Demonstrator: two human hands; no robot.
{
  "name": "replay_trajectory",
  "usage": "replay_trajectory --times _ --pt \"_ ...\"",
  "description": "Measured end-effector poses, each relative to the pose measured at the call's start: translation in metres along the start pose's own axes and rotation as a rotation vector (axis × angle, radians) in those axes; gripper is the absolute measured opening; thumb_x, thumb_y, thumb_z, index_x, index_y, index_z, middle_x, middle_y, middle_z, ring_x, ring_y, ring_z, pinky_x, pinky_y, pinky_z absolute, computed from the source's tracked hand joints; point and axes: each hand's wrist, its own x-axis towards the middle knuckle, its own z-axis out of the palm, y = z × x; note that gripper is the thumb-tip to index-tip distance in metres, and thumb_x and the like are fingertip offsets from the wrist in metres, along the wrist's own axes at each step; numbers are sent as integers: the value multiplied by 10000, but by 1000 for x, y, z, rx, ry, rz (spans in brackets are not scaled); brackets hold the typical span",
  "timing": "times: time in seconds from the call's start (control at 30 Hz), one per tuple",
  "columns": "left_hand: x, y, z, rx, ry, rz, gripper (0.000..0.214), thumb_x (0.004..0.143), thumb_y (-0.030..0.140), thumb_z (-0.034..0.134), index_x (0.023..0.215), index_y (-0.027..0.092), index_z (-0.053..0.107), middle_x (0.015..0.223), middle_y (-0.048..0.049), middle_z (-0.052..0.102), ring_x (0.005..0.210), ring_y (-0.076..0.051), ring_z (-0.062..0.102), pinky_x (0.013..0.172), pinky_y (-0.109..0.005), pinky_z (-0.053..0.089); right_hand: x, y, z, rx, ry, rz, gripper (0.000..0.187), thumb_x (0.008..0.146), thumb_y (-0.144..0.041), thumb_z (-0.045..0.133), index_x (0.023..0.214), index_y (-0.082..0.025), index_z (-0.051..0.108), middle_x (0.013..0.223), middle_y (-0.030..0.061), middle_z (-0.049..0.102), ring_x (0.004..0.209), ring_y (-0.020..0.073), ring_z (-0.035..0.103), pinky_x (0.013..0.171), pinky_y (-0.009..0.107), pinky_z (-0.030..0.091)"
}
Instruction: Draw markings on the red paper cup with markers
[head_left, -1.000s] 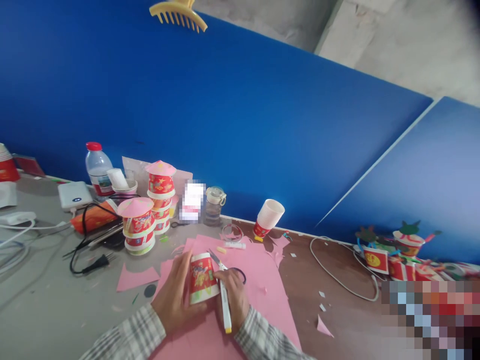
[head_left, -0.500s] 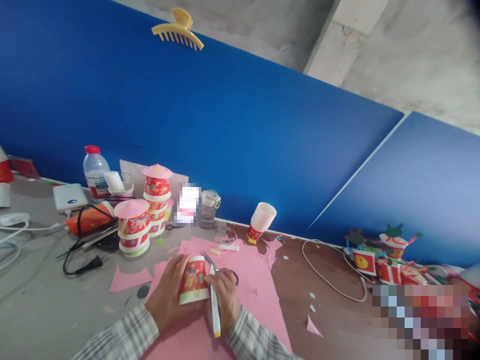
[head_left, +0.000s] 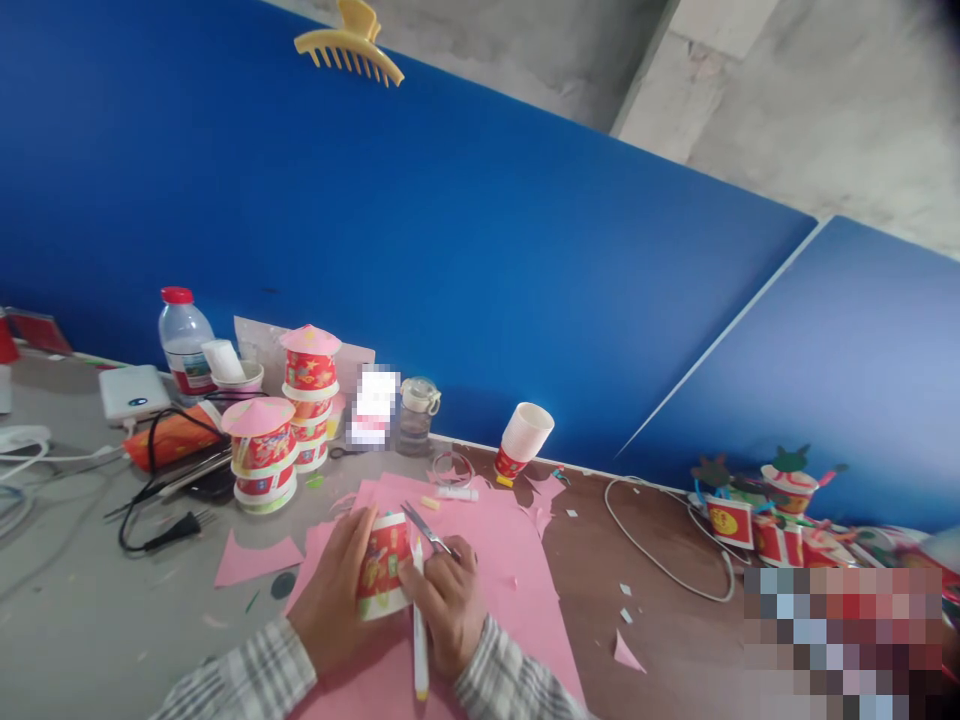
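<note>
Single view, worn on my head, facing forward and down. My left hand (head_left: 330, 595) and right hand (head_left: 450, 608) sit near, low-centre; desk (head_left: 675, 640) below, blue partition (head_left: 525, 250) beyond. View tilted: partition's top edge slopes down rightward.

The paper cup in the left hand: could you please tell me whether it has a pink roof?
No, the paper cup shows only a white edge above its red band.

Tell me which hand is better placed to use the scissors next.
Right hand, I'd judge: it is at the handle end of the scissors, while the left hand holds the patterned cup.
</note>
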Motion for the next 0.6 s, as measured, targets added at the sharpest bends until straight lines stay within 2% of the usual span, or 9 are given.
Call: replay_trajectory --times 0.1,0.2,0.27,0.37,0.5,0.6 --pt "1 -1 2 -37 11 15 1005 458 481 697 1254 236 135 1233 -75 386 1130 -309 336 912 -475 384 -1 -2 2 67 41 27 501 763 -135 498 1206 -350 410 616 -11 560 533 210 531 780 471 405" --pt "1 -2 2 -79 13 14 985 455 486 703 1241 241 163 1218 -80 408 1102 -321 373 888 -486 403 -3 -2 8 208 201 114 490 714 -153 524 1163 -332 452 690 9 585 592 235 552 731 481 431" --pt "1 -2 1 -107 -16 20 964 458 480 706 1234 245 184 1204 -82 425 1092 -324 387 880 -480 411 -4 2 10 320 280 243 471 657 -177 580 1105 -300 501 713 13 584 613 242 561 642 432 470" --pt "2 0 0 -131 -34 0 926 466 465 707 1222 260 213 1178 -65 454 1076 -311 408 872 -462 425 -2 11 11 581 320 471 453 606 -190 621 1040 -281 527 676 -22 556 513 185 535 465 298 467" --pt "2 1 1 -122 -22 6 938 465 458 711 1229 254 207 1173 -61 454 1083 -299 402 882 -456 418 0 18 7 890 388 662 337 711 -242 524 1047 -250 507 633 -35 527 439 139 484 372 223 408" --pt "2 1 2 -121 -45 5 909 479 468 705 1223 263 224 1164 -55 464 1067 -295 420 878 -456 422 1 14 5 909 380 685 314 776 -317 478 1076 -224 488 602 -33 526 423 136 473 375 223 392"
